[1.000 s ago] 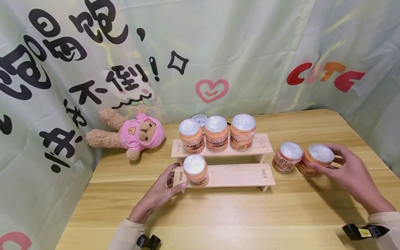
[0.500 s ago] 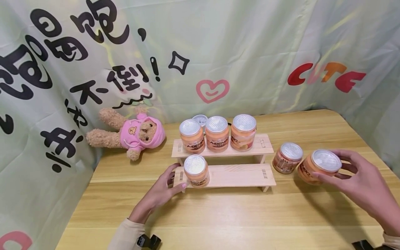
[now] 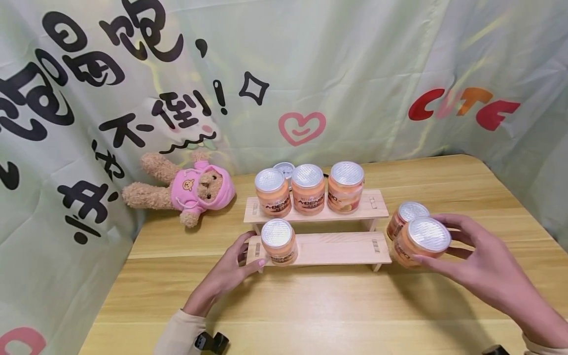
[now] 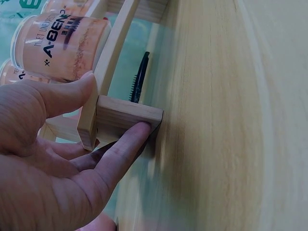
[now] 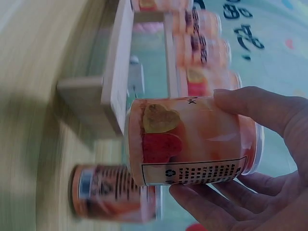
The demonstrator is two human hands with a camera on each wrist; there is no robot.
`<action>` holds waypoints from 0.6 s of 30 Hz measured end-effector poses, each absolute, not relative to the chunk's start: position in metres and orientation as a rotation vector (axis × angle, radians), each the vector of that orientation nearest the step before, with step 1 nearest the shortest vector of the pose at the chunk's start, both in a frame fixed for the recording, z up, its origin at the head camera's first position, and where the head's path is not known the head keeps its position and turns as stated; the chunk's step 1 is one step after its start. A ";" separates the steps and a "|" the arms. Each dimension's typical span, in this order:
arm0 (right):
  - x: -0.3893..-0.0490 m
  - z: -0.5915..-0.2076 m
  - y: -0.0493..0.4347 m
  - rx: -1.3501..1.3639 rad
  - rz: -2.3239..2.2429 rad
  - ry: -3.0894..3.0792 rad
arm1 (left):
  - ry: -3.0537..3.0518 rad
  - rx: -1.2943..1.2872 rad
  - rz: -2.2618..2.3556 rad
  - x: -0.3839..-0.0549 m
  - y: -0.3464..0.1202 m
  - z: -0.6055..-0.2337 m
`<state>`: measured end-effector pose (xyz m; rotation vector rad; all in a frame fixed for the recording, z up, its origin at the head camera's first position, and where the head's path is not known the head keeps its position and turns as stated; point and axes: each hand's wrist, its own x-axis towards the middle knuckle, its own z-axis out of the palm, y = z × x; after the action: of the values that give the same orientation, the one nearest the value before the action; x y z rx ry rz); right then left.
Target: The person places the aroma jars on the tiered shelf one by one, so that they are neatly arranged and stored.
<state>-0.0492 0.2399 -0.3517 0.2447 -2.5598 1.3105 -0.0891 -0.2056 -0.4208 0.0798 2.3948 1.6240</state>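
Note:
My right hand [image 3: 477, 261] grips an orange jar [image 3: 408, 249] with a silvery lid, thumb on the near side and fingers on the far side. In the right wrist view this jar [image 5: 192, 142] is raised off the table, slightly tilted. Another jar [image 3: 397, 224] stands behind it on the table, partly hidden. With its thumb on the board's edge and a finger against the end leg, my left hand [image 3: 228, 271] holds the left end of the lower tier of a wooden shelf [image 3: 333, 249]. One jar [image 3: 281, 251] stands there, and three more, such as the middle jar [image 3: 308, 195], line the upper tier.
A plush bear [image 3: 191, 190] in a pink hoodie lies on the table [image 3: 310, 305] at the left. A round white dial [image 3: 285, 170] shows behind the upper tier. A printed curtain [image 3: 364, 74] hangs along the table's back and left.
My right hand has lifted the jar away from beside the other one and carried it left, nearer the shelf's right end. The left hand has stayed at the shelf.

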 end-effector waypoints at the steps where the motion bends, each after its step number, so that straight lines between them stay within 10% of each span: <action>1: -0.050 -0.352 0.235 0.274 1.312 -2.550 | 2.397 0.094 1.622 -0.089 -0.206 -0.421; 18: -0.072 -0.348 0.161 0.678 1.405 -2.564 | 2.380 0.097 1.637 -0.089 -0.206 -0.420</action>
<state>-0.0717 0.1610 -0.3484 0.6780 -2.5643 1.4053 -0.0895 -0.2056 -0.4205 0.0968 2.3798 1.6372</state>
